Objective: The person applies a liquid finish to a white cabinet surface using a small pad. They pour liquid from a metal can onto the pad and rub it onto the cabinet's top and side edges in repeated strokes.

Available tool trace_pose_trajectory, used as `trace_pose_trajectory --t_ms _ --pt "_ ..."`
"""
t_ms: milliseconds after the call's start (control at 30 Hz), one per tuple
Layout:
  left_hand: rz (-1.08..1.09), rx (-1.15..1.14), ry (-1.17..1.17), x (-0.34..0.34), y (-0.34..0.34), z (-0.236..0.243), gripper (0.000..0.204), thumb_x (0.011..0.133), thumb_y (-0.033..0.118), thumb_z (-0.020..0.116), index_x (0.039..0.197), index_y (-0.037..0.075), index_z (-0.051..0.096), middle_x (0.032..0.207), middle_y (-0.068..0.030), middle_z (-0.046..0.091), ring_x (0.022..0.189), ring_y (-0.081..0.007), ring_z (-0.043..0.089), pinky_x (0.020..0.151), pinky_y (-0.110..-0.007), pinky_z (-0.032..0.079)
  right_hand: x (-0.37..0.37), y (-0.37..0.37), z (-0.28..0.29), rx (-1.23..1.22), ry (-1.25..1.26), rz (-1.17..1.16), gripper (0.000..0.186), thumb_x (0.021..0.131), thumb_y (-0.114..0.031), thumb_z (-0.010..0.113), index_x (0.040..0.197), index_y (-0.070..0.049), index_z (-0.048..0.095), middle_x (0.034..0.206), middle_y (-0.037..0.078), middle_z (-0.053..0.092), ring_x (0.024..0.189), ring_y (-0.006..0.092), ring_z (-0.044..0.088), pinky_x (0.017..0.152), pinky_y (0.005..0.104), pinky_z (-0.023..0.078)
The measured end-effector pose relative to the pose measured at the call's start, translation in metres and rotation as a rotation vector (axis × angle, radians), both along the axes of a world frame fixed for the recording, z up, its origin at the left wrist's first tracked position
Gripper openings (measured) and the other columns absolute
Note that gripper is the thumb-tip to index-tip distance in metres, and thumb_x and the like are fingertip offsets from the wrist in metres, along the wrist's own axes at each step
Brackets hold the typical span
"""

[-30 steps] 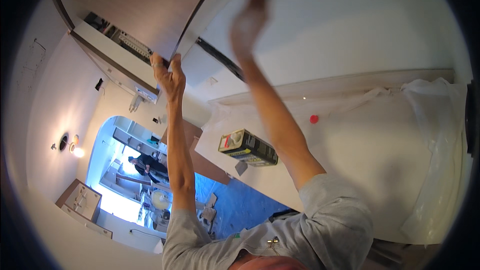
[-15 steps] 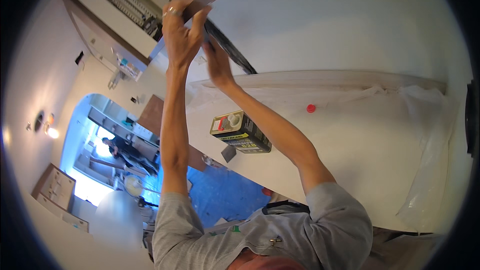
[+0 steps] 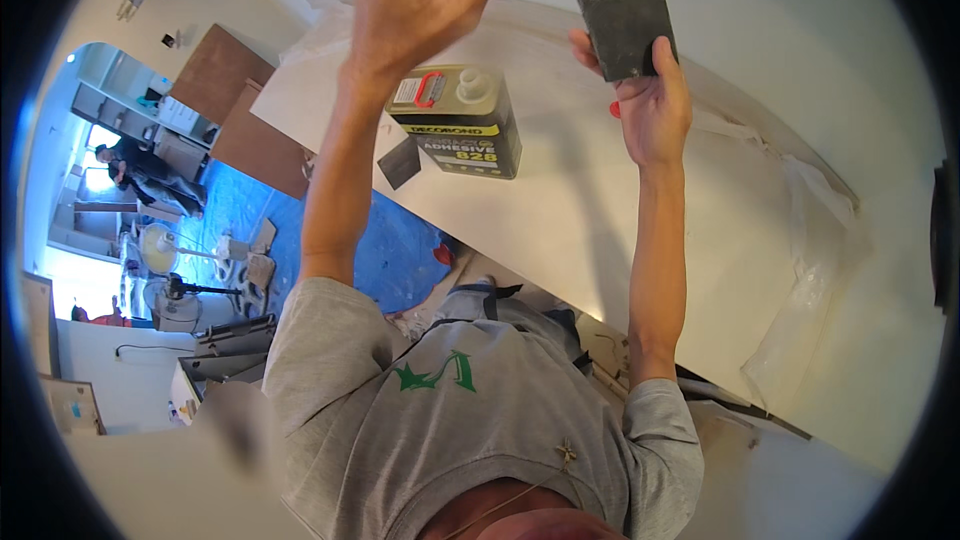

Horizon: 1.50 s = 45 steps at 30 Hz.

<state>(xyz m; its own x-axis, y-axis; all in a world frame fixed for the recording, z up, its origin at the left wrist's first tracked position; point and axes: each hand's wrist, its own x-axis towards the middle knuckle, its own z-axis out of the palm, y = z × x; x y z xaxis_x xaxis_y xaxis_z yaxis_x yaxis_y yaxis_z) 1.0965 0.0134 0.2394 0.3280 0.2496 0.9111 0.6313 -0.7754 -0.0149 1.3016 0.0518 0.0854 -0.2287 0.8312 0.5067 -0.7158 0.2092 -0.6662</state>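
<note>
My right hand (image 3: pixel 657 118) holds up a thin dark rectangular sheet (image 3: pixel 620 15) by its lower end, thumb on one side and fingers on the other. Pale scuffs mark the sheet's face. Raised at the upper left, my left hand (image 3: pixel 412 18) is blurred and cut by the top edge; its thumb stretches away, and nothing shows in it. Below it, a rectangular metal can (image 3: pixel 465 145) with a pale cap and red handle stands on the white work surface (image 3: pixel 560 210). A small dark piece (image 3: pixel 400 164) lies beside the can. A red cap (image 3: pixel 615 110) shows partly behind my right hand.
Clear plastic sheeting (image 3: pixel 800 260) lies along the surface's far and right edges. Brown boards (image 3: pixel 240 130) stand at the left. Blue sheeting (image 3: pixel 370 250) covers the floor, with a fan (image 3: pixel 160 248) farther left. Another person (image 3: pixel 150 175) is in the room beyond the arch.
My hands were together at the upper left by a dark strip; now they are apart, my right hand over to the right with the dark sheet. The view has shifted.
</note>
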Motion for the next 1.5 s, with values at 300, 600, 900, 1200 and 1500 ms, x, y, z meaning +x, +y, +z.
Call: trace_pose_trajectory --t_ms 300,600,900,1200,1500 --pt "-0.452 -1.021 -0.749 -0.115 -0.041 -0.125 0.011 0.101 0.014 0.065 0.102 0.004 0.060 0.086 -0.0033 0.066 0.084 -0.0084 0.061 0.078 -0.025 0.048 -0.113 -0.078 0.011 0.293 -0.317 -0.074 0.059 0.101 -0.023 0.061 0.152 0.001 0.043 0.136 0.013 0.058 0.125 0.0229 0.058 0.112 0.0384 0.040" --pt "-0.420 -0.874 -0.784 -0.253 -0.040 -0.165 0.030 0.109 0.020 0.053 0.131 0.001 0.060 0.106 -0.0051 0.066 0.093 -0.0099 0.061 0.092 -0.029 0.051 -0.049 0.028 0.049 0.209 0.012 -0.545 0.057 0.108 -0.038 0.050 0.157 -0.011 0.037 0.148 0.010 0.053 0.135 0.0257 0.051 0.115 0.0533 0.041" --pt "-0.343 -0.732 -1.064 -0.344 -0.026 -0.181 0.035 0.111 0.027 0.050 0.135 0.003 0.061 0.108 -0.0045 0.067 0.094 -0.0107 0.062 0.094 -0.031 0.052 -0.055 0.108 0.212 0.235 0.449 -0.629 0.055 0.107 -0.040 0.028 0.143 -0.004 0.050 0.141 0.015 0.060 0.141 0.0288 0.049 0.120 0.0672 0.022" --pt "-0.143 -0.722 -1.186 -0.402 -0.029 -0.236 0.038 0.111 0.029 0.049 0.135 0.003 0.061 0.111 -0.0060 0.065 0.096 -0.0111 0.062 0.095 -0.033 0.052 -0.144 0.093 0.215 0.111 0.389 -0.514 0.048 0.109 -0.030 0.031 0.143 -0.002 0.049 0.146 0.015 0.055 0.141 0.0300 0.048 0.121 0.0615 0.031" --pt "-0.455 -0.926 -0.991 -0.342 -0.025 -0.268 0.050 0.110 0.038 0.047 0.145 0.002 0.051 0.128 -0.0079 0.060 0.110 -0.0175 0.062 0.104 -0.039 0.048 -0.315 0.029 0.010 -0.115 -0.291 -0.040 0.037 0.102 -0.025 0.061 0.131 -0.002 0.061 0.123 0.011 0.070 0.110 0.0252 0.068 0.100 0.0395 0.054"
